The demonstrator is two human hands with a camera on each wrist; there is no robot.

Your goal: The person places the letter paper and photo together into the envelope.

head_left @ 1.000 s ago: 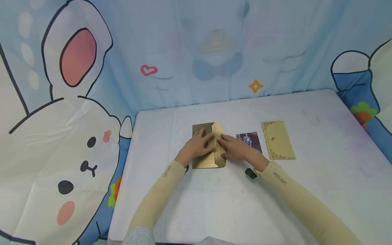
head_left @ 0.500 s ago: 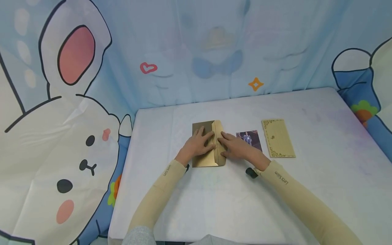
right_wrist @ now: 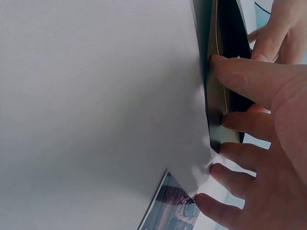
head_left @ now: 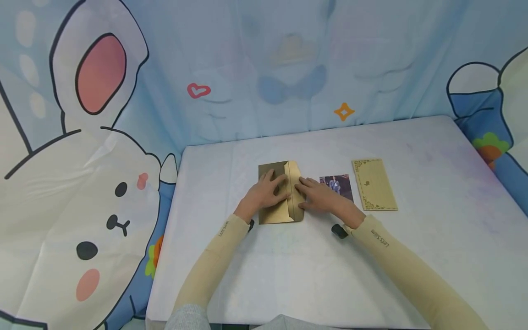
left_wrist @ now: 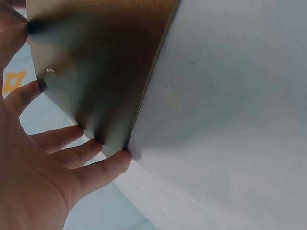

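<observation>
A gold envelope (head_left: 273, 216) lies on the white-covered table, its flap (head_left: 294, 172) unfolded toward the right. My left hand (head_left: 264, 192) rests on the envelope's body with fingers spread; in the left wrist view, the fingertips of that hand (left_wrist: 43, 172) meet the dark gold surface (left_wrist: 115, 67). My right hand (head_left: 319, 197) reaches in from the right, fingertips on the flap. The right wrist view has its thumb and some fingers (right_wrist: 242, 125) along the flap. A small photo print (head_left: 343, 185) lies partly under my right hand, near the little finger.
A pale gold card (head_left: 375, 185) with ornate dark corner patterns lies right of the photo. The table (head_left: 288, 284) is draped in white cloth, its back edge against a blue curtain (head_left: 247, 68) printed with cartoon figures.
Both hands keep almost the same pose on the envelope. The right hand and photo shift very slightly right, and the whole scene sits a little higher in view.
</observation>
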